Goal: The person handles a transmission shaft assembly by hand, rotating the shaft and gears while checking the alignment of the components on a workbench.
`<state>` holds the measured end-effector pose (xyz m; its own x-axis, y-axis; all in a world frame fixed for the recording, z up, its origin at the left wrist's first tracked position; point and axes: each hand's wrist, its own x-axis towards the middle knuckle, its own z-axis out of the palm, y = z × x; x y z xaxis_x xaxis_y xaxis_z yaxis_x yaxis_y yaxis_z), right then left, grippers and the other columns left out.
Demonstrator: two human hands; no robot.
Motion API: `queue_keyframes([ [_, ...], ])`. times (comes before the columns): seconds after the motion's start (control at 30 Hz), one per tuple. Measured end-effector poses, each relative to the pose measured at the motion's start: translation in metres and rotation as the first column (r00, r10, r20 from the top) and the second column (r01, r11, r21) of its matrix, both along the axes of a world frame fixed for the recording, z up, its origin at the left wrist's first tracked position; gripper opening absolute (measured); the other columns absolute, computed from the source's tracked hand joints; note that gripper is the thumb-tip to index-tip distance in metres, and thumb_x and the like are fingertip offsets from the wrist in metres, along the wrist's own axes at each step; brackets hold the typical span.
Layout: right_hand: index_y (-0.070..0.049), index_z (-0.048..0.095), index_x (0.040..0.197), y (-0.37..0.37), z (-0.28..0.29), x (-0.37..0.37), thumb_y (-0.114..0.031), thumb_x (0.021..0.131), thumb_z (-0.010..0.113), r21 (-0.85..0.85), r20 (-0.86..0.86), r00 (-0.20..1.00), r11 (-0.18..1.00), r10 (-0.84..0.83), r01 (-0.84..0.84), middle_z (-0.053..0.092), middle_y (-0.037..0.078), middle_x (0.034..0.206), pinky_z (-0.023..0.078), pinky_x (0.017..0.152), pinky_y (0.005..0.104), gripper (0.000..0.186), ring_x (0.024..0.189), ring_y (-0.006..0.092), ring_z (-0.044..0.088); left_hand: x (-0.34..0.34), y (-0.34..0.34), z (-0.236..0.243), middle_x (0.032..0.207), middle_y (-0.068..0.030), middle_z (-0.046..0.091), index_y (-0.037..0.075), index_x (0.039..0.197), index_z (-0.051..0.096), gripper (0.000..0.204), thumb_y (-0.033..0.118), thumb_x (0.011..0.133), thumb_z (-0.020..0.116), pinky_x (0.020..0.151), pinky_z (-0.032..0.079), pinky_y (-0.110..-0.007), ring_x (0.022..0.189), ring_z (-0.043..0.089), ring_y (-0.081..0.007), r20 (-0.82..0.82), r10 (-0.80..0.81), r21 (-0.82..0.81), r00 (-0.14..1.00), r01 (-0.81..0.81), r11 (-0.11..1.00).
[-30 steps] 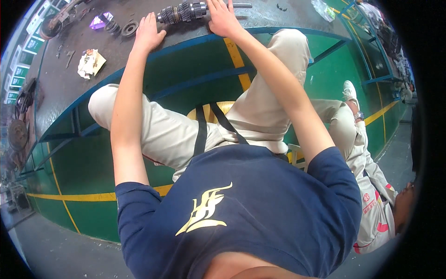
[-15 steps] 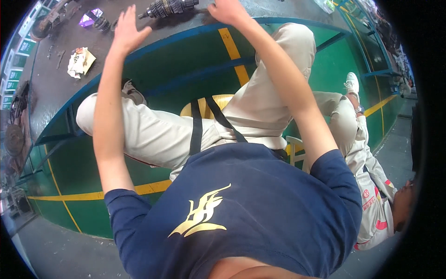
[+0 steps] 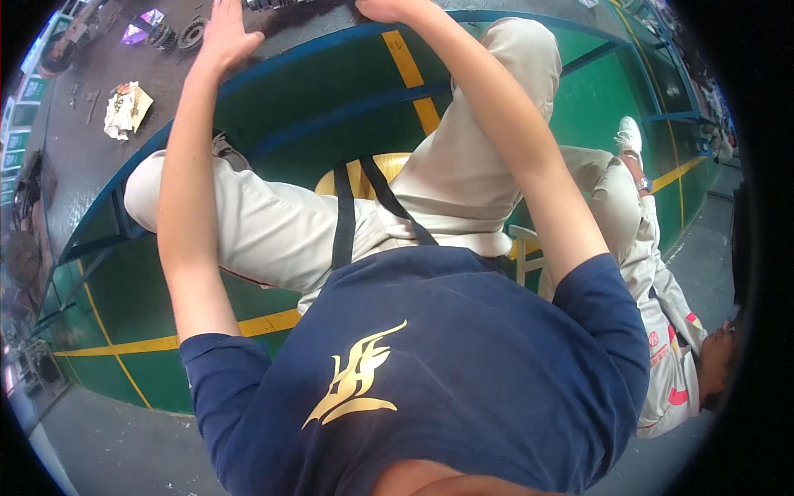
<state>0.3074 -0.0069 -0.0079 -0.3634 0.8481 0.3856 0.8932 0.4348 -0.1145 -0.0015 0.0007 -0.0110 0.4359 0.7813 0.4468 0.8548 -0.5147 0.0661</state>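
My left hand (image 3: 225,37) is over the dark metal tabletop (image 3: 62,178) at the upper edge, its thumb spread away from its outstretched fingers. Nothing shows in its grasp. A sliver of a gear shaft (image 3: 277,3) is visible between my two hands, mostly cut off by the top of the picture. My right hand (image 3: 387,8) is at the table's near edge, right of the shaft; its fingertips are largely out of frame, so any contact there is hidden. Just left of my left hand lie a ring gear (image 3: 192,35) and a smaller dark gear (image 3: 162,36).
A purple box (image 3: 142,26) sits beside the gears. Crumpled paper (image 3: 128,110) and small metal pieces lie on the tabletop's left. The table's blue frame (image 3: 331,37) runs above my knees. On the right, a co-worker (image 3: 662,364) sits close by.
The view has shifted so the table and gear shaft sit higher, nearly out of the picture. The ring gear now shows beside my left hand. Both hands stay near the shaft.
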Motion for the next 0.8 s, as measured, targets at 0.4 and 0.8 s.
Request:
queue_keyframes([
  [0.4,0.011,0.030,0.142,-0.015,0.013,0.031,-0.038,0.086,0.055,0.001,0.026,0.996,0.996,0.091,-0.091,0.027,0.030,0.150,0.014,0.119,0.0456,0.078,0.143,0.0424,0.018,0.012,-0.030,-0.005,0.160,-0.0156,0.013,0.006,0.153,0.013,0.097,0.029,0.075,0.065,0.118,0.014,-0.048,0.148,0.006,-0.0339,-0.019,0.007,-0.216,1.000,-0.011,0.976],
  [0.8,0.010,0.027,0.144,-0.031,0.004,0.020,-0.039,0.076,0.064,0.029,0.072,0.997,0.999,0.039,-0.041,0.029,0.026,0.150,0.011,0.118,0.0524,0.092,0.143,0.0406,0.019,0.063,-0.050,0.026,0.155,-0.0279,0.017,-0.008,0.147,0.017,0.099,0.024,0.068,0.067,0.120,0.012,-0.041,0.146,0.010,-0.0389,-0.096,0.230,-0.370,0.968,-0.249,0.895],
])
